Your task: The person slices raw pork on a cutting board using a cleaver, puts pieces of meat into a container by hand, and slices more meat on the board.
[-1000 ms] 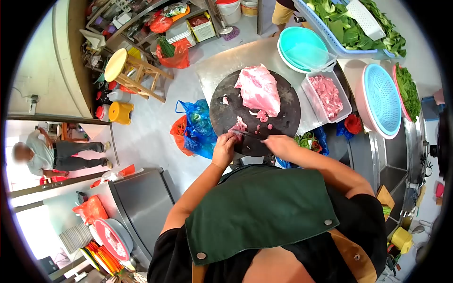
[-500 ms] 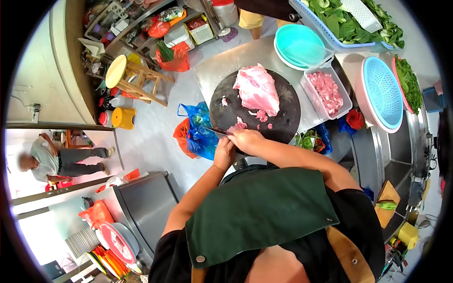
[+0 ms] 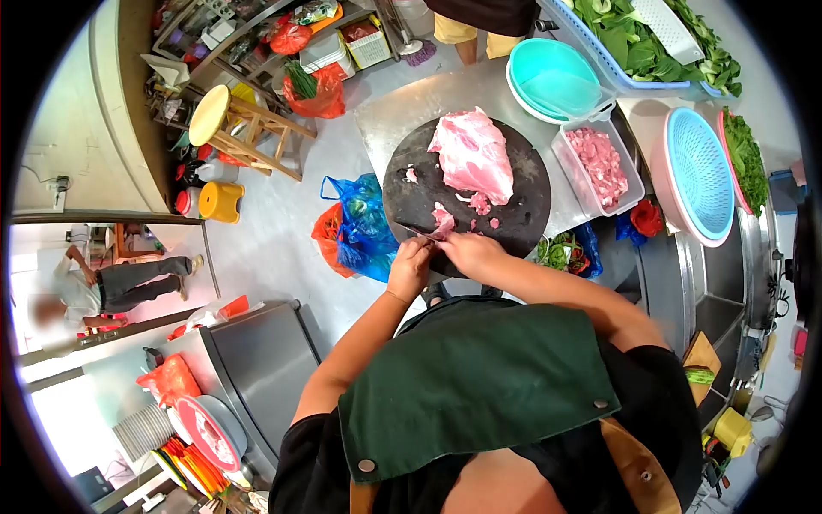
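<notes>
A dark round chopping board (image 3: 411, 201) bears a large piece of raw meat (image 3: 473, 154) and several small scraps. Near the board's front edge, my right hand (image 3: 473, 254) is closed round a knife (image 3: 418, 231), whose blade points left. A small strip of meat (image 3: 443, 221) lies against the blade's far side. Close beside the right hand, my left hand (image 3: 412, 267) has its fingers curled together at the near side of the blade. Whatever those fingers pinch is hidden.
A clear tub of cut meat (image 3: 599, 167) and turquoise bowls (image 3: 552, 81) stand right of the board on the steel table (image 3: 377, 111). Blue bags (image 3: 364, 227) lie on the floor to the left. A person (image 3: 111, 287) is in the doorway; another stands beyond the table.
Both hands and the knife have shifted slightly right and further onto the board. The strip of meat now stands beyond the blade. The view has tilted slightly.
</notes>
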A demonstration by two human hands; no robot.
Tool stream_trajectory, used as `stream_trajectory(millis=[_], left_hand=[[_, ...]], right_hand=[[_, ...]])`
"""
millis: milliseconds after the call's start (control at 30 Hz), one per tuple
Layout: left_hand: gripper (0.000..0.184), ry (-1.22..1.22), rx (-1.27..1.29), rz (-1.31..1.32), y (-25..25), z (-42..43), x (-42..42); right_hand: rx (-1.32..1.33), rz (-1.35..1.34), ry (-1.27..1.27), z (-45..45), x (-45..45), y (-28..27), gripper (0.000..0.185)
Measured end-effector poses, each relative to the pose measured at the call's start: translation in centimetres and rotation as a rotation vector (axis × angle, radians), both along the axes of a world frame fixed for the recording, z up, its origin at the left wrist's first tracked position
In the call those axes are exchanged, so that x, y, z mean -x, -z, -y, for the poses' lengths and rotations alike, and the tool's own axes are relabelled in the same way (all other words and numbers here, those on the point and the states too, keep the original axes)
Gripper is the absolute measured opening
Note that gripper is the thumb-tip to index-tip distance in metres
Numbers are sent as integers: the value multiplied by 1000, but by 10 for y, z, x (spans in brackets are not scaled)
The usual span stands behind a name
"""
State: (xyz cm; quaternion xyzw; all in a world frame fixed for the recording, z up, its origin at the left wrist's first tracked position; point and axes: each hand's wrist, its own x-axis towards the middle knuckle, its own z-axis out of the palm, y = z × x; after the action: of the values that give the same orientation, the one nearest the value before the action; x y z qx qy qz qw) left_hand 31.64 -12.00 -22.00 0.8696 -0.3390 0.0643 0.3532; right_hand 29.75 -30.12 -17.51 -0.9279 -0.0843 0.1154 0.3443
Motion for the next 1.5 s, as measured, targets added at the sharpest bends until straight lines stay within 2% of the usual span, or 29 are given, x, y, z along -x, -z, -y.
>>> stream_trajectory(millis=[33,100,167,233,267,367,500,567,633,700,733,800,833,900,967,1167,1200,1233,1267,1300,1333,1367,1433,1467,1500], left_hand=[[21,4,-13,5,-1,-1,-2],[22,7,-35,-10,1,-2,-1],[24,-18,-73,0,0,-4,0],[25,-3,-69,14,-8,-5,-2],[25,-6,-43,33,-10,-4,-2],[25,-4,-20,25,-8,-3,0],[22,-21,-27,-2,-1,-6,-3],[20,-51,8,14,2,-4,-3],[19,-41,0,7,-1,-5,-4],[18,-25,21,-7,-1,-4,-4],[17,-37,40,-3,-6,-3,-2],[17,-57,49,22,-10,-2,-1],[17,-70,54,45,-12,-2,0],[17,-103,43,46,-10,-1,2],[17,-107,43,3,-7,-2,3],[18,-75,29,-32,-4,-5,2],[18,-72,29,-34,-3,-5,1],[18,-40,37,-10,-2,-5,0],[18,-7,45,18,-2,-4,0],[18,0,46,29,-4,-2,-1],[18,-3,33,18,-6,-2,0],[18,-5,18,-2,-7,-3,3],[19,-39,27,9,-7,-2,3],[19,-63,20,45,-10,-1,5],[19,-86,10,78,-11,-1,7]], right_hand=[[-3,-70,-8,-13,-15,-8,34],[-5,-15,-14,-14,-18,-4,33],[32,94,-232,19,8,-4,32],[-48,-28,-103,62,30,-1,33],[25,-135,37,71,36,-22,34],[-42,-212,-3,72,32,-50,35],[-53,-161,-104,47,18,-31,35],[-38,3,-72,11,-5,-8,35],[-48,-25,-82,-14,-31,-8,37],[36,16,-201,0,-52,-5,38],[-54,25,-100,16,-52,-2,39],[-254,-278,143,47,-43,-28,40],[-151,-29,119,54,-26,-25,41],[-98,-88,-23,59,8,-25,38],[-88,-156,-62,51,22,-29,38],[-130,-293,-97,39,4,-42,39],[-166,-145,-118,29,2,-16,40],[-110,-99,-105,11,-8,-13,38],[-100,-130,-95,-3,-19,-27,37],[-124,-125,-101,-11,-32,-4,38],[-118,14,-142,-6,-45,17,39],[-113,145,-181,1,-50,13,40],[-208,-170,101,36,-50,-16,40],[-284,-188,120,49,-44,-17,40],[-232,-147,93,55,-32,-26,41]])
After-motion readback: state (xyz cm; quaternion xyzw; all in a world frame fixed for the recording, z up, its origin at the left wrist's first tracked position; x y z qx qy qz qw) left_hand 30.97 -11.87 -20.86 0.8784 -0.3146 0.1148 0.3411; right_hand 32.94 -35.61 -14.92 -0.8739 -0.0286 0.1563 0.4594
